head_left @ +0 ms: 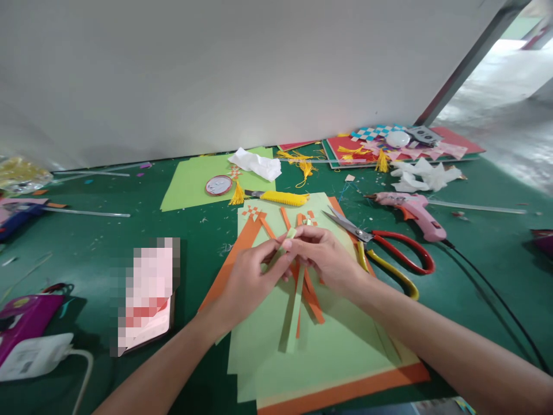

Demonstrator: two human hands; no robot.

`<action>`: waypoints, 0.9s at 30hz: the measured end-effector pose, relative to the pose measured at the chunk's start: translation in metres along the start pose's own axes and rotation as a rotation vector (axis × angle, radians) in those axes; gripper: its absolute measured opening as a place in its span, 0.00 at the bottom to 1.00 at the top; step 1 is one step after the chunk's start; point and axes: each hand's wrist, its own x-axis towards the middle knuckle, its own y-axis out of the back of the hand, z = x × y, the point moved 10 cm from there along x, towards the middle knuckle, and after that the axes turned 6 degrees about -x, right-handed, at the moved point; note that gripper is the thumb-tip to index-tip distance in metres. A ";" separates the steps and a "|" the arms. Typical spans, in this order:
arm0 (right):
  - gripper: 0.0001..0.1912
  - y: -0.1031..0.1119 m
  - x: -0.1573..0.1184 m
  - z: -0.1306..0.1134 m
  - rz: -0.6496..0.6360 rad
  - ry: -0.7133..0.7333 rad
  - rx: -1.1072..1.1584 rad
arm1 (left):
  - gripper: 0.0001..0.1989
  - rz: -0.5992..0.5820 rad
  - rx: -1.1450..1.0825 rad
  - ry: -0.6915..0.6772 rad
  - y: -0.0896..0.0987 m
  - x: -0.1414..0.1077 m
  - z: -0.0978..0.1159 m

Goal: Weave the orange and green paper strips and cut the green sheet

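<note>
My left hand [254,274] and my right hand [330,256] meet over the paper sheets, fingers closed in a pinch. Between the fingertips is a light green paper strip [295,317], its short end poking up at the top and its long end hanging toward me. Fingers hide the part in between. Below lie several loose orange paper strips [317,311] on light green paper sheets [345,357]. Scissors [371,236] with red and yellow handles lie beside my right hand. A yellow box cutter [283,198] lies beyond my hands, near a small orange-and-green woven paper piece [253,212].
A pink glue gun [415,210] with a black cord lies at the right. A phone [149,300] lies left of my arm, near a purple tool [32,320]. Yellow tassels [305,164], crumpled tissue [257,164] and a red folder [462,141] line the back by a grey panel [216,69].
</note>
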 end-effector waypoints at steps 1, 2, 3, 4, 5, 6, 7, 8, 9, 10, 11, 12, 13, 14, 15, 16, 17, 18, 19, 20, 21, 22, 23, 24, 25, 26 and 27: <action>0.14 -0.002 0.000 0.000 -0.003 0.000 -0.005 | 0.14 0.001 -0.005 -0.003 0.000 0.000 0.000; 0.14 -0.002 -0.001 0.001 -0.006 -0.001 -0.009 | 0.15 0.000 -0.013 -0.007 0.000 0.000 0.000; 0.14 -0.003 -0.001 0.001 -0.005 0.002 -0.013 | 0.15 -0.003 -0.023 -0.011 0.000 0.000 0.000; 0.14 -0.002 -0.001 0.000 -0.005 0.005 -0.017 | 0.15 -0.005 -0.033 -0.015 0.000 0.000 0.001; 0.13 -0.001 0.000 0.000 -0.006 0.007 -0.024 | 0.16 -0.009 -0.040 -0.016 -0.001 0.000 0.001; 0.13 0.000 0.000 -0.001 -0.006 0.007 -0.034 | 0.16 -0.009 -0.044 -0.016 -0.001 0.000 0.002; 0.12 0.001 0.000 -0.001 -0.007 0.007 -0.048 | 0.16 -0.008 -0.046 -0.018 0.000 0.000 0.002; 0.12 0.002 0.000 -0.002 -0.007 0.009 -0.063 | 0.16 -0.005 -0.045 -0.018 0.000 0.000 0.003; 0.11 0.004 0.000 -0.004 -0.004 0.013 -0.079 | 0.16 -0.002 -0.042 -0.018 0.000 0.000 0.004; 0.11 0.005 0.000 -0.005 0.000 0.017 -0.096 | 0.17 -0.001 -0.038 -0.018 0.001 0.000 0.004; 0.12 0.006 0.000 -0.006 0.006 0.023 -0.111 | 0.17 0.000 -0.033 -0.020 0.001 0.000 0.004; 0.12 0.007 0.000 -0.007 0.013 0.029 -0.124 | 0.17 -0.001 -0.026 -0.021 0.000 0.000 0.005; 0.12 0.008 0.000 -0.008 0.020 0.033 -0.134 | 0.16 -0.003 -0.019 -0.020 0.000 0.000 0.004; 0.13 0.008 -0.001 -0.008 0.029 0.035 -0.140 | 0.16 -0.001 -0.012 -0.019 0.000 0.000 0.004; 0.13 0.008 -0.001 -0.008 0.037 0.037 -0.140 | 0.15 0.003 -0.007 -0.018 0.000 0.000 0.004; 0.13 0.008 -0.001 -0.007 0.044 0.040 -0.138 | 0.15 0.005 0.000 -0.015 0.000 -0.001 0.004; 0.13 0.008 -0.001 -0.007 0.046 0.042 -0.134 | 0.15 0.008 0.006 -0.014 0.000 -0.001 0.004; 0.13 0.007 -0.001 -0.007 0.047 0.042 -0.130 | 0.15 0.008 0.011 -0.014 0.000 -0.001 0.004; 0.13 0.007 -0.001 -0.006 0.048 0.041 -0.123 | 0.15 0.005 0.014 -0.016 0.000 -0.001 0.004; 0.13 0.006 -0.001 -0.006 0.047 0.038 -0.115 | 0.16 -0.001 0.015 -0.020 -0.001 -0.002 0.004; 0.13 0.006 -0.001 -0.005 0.046 0.036 -0.108 | 0.16 -0.007 0.014 -0.026 -0.001 -0.002 0.004; 0.13 0.005 -0.001 -0.006 0.046 0.036 -0.100 | 0.16 -0.010 0.009 -0.033 -0.002 -0.001 0.005; 0.14 0.005 -0.001 -0.006 0.046 0.037 -0.092 | 0.16 -0.012 0.006 -0.041 -0.002 -0.001 0.006; 0.14 0.004 -0.001 -0.006 0.045 0.040 -0.085 | 0.17 -0.014 0.004 -0.046 -0.002 -0.001 0.006; 0.14 0.004 -0.001 -0.007 0.042 0.044 -0.080 | 0.17 -0.013 0.004 -0.050 -0.002 -0.001 0.006; 0.14 0.004 -0.001 -0.008 0.039 0.048 -0.075 | 0.17 -0.012 0.003 -0.049 -0.002 -0.001 0.006; 0.15 0.003 -0.001 -0.008 0.037 0.050 -0.070 | 0.17 -0.012 0.001 -0.049 -0.002 -0.001 0.006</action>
